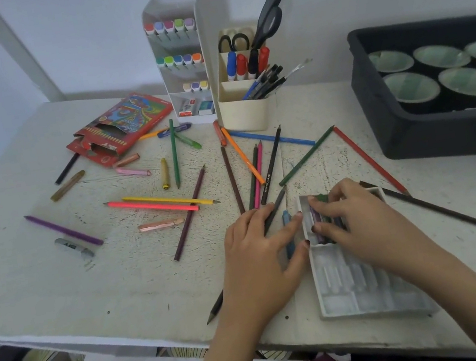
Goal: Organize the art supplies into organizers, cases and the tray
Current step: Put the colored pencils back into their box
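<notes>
The crayons (317, 221) sit at the far end of the case (361, 289). We judge them light, waxy and brittle, best held mid-length. Our right hand (365, 221) pinches them with curled fingers. Left of the case, our left hand (259, 256) rests with fingers spread on pencils (268, 216) on the desk (41, 278).

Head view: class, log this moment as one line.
step: filling crayon case | left hand: flat on table, touches white case edge | right hand: pinches crayons in case | pending: pencils loose
</notes>
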